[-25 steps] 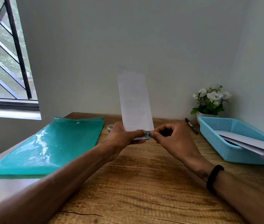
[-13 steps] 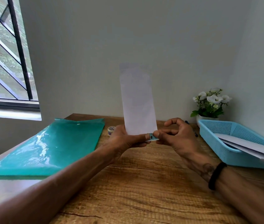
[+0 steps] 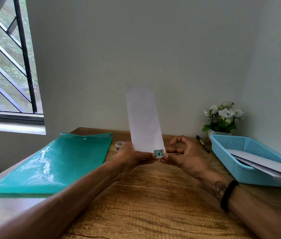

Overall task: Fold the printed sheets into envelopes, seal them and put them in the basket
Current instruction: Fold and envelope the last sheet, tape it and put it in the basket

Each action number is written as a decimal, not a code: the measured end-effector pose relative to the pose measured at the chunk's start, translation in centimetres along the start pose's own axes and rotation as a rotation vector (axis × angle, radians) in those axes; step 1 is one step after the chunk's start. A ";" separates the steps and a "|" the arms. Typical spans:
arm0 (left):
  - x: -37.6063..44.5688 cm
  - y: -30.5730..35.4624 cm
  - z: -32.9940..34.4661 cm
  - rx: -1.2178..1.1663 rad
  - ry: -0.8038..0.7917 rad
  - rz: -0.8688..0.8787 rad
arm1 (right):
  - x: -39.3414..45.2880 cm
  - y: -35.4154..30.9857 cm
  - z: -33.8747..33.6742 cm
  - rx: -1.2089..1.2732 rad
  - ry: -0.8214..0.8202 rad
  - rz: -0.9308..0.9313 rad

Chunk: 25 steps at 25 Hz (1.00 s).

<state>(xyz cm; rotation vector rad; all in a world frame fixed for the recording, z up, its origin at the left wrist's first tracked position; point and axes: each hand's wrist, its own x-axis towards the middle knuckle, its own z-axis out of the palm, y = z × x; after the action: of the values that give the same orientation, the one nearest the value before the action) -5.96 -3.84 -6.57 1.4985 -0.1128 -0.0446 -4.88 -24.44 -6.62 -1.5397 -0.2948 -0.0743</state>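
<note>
White paper, folded into a long narrow envelope (image 3: 144,120), stands upright in the middle of the frame, above the wooden table (image 3: 153,204). The left hand (image 3: 133,156) pinches its bottom edge between thumb and fingers. The right hand (image 3: 185,155) pinches the lower right corner, its thumb and forefinger pressed together on a small patterned sticker (image 3: 158,153) that wraps that corner.

Compared with a second ago, the envelope has come lower and more level in front of the person, and the right fingers have gone from fiddling with the sticker to pressing it flat. I judge from this that the sealing of this envelope is nearly finished.

At the right edge of the frame sits the blue basket (image 3: 236,163), with other white sheets already lying in it. It is well apart from the hands, so the envelope has yet to be carried across. A tape roll (image 3: 119,144) peeks out behind the left hand, a green folder (image 3: 53,164) lies at the left, and a pen (image 3: 203,146) rests between the hands and the basket.
</note>
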 end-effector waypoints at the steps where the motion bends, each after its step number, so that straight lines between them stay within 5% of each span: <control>1: 0.1 0.1 -0.1 0.001 -0.006 0.008 | 0.0 0.0 -0.1 -0.005 0.000 0.004; 6: 1.8 1.4 -3.0 -0.204 0.198 0.187 | -0.1 -0.4 -0.9 -0.340 -0.049 0.043; 9: 2.0 1.5 -4.1 -0.125 0.336 0.203 | -0.5 -0.5 -0.8 -0.418 -0.029 0.012; 15: 1.2 2.7 -3.3 -0.074 0.253 0.301 | -0.2 -5.1 -0.2 -0.846 0.180 -0.648; 19: 0.2 5.7 -1.1 0.270 0.171 0.522 | 1.6 -13.6 -0.3 -1.174 0.229 -0.911; 25: -0.1 11.7 3.8 0.963 0.034 0.930 | 0.0 -21.6 -4.1 -1.370 0.141 -0.680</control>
<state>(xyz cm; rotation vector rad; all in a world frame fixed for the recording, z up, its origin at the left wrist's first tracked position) -6.93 -6.77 5.30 2.2487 -0.8883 0.8929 -9.25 -29.31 14.33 -2.6775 -0.7277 -1.1030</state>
